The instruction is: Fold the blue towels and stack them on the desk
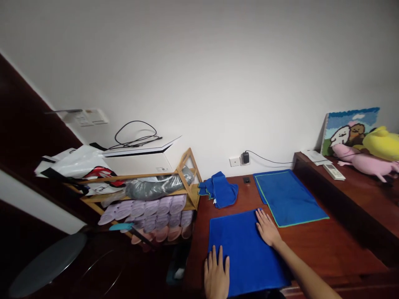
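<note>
On the worktop [336, 253], bare wood leaves a lane from the far edge to the flat blue cloth [243, 253], between the crumpled cloth [223, 192] and the green-edged cloth [289, 197], and more room toward the near right corner, beyond the right forearm [302, 270] slanting over the near edge. The wall [218, 91] closes the far edge, a plug [246, 157] jutting above it; the raised cabinet [368, 195] blocks the right edge, and the wooden rack [192, 198] stands just beside the far left corner

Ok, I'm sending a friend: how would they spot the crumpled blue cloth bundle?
Find the brown wooden table against the white wall. At its far left corner, beside the light wooden rack, lies the crumpled blue cloth bundle. Unlike the flat, spread blue cloths nearby, it is bunched up.
</note>
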`<control>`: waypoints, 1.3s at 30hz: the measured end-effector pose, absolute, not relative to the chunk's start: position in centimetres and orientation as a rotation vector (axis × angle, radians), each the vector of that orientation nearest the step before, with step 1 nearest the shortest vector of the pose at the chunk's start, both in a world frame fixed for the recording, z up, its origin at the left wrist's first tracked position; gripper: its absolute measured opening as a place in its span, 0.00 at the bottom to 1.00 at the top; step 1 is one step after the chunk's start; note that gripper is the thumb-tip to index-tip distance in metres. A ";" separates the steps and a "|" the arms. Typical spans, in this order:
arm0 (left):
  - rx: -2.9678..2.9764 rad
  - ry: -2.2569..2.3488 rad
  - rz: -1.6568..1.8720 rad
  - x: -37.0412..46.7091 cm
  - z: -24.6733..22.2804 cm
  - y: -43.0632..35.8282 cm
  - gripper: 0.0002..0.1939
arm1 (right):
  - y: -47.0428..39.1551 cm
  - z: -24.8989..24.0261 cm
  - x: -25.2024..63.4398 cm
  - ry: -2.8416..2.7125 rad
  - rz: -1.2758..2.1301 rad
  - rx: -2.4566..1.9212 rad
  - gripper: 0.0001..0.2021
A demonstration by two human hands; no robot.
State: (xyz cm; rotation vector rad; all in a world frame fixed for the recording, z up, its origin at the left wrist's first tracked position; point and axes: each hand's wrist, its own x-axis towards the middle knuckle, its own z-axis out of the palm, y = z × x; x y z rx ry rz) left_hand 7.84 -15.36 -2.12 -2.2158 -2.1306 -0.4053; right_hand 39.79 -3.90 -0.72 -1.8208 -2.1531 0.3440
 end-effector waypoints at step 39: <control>-2.478 -1.920 -0.279 5.7 -1.0 0.3 0.29 | -3.8 -5.0 40.0 -2.045 0.115 -2.137 0.38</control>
